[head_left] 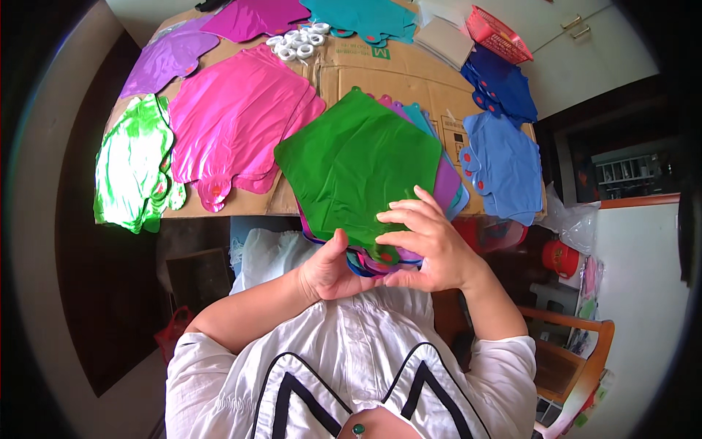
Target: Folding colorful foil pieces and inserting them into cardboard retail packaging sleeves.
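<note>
A fanned stack of flat, uninflated foil balloons rests partly on the cardboard-covered table and hangs over its near edge. On top lies a dark green foil balloon (358,161), with purple, teal and blue ones showing beneath. My left hand (333,271) holds the stack's near edge from below, thumb up and fingers mostly hidden under it. Over the near right part of the green balloon, my right hand (431,245) has its fingers spread and slightly bent. Its thumb reaches toward the tabs at the near edge, close to my left fingertips.
Pink balloons (227,110), shiny light green balloons (131,168) and purple balloons (164,62) lie left. Light blue balloons (504,164) and dark blue balloons (504,84) lie right. White ribbon rolls (296,42) and a red basket (497,33) sit at the back of the cardboard (351,69).
</note>
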Available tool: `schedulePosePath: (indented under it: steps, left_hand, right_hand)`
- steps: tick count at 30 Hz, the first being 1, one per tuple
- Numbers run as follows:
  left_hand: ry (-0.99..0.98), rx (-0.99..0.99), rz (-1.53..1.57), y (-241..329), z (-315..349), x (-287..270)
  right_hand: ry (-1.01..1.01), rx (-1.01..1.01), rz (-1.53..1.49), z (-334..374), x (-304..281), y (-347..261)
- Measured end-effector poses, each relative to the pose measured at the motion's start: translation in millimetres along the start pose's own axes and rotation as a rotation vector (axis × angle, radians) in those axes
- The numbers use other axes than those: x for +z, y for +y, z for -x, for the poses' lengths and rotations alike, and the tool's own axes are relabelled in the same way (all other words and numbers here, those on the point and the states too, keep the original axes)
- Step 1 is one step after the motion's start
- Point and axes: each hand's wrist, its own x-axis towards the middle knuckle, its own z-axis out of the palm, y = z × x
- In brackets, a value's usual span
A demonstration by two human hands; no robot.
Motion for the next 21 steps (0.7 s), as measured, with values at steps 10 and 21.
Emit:
schedulePosePath:
  steps: [10, 21]
  left_hand:
    - [0.351, -0.196, -0.116, -1, -11, -3]
    - [0.285, -0.306, -0.356, 9, -3, -4]
  right_hand:
    - [0.727, 0.307, -0.119, 38, 12, 12]
    - [0.524, 0.92, -1.284, 49, 23, 14]
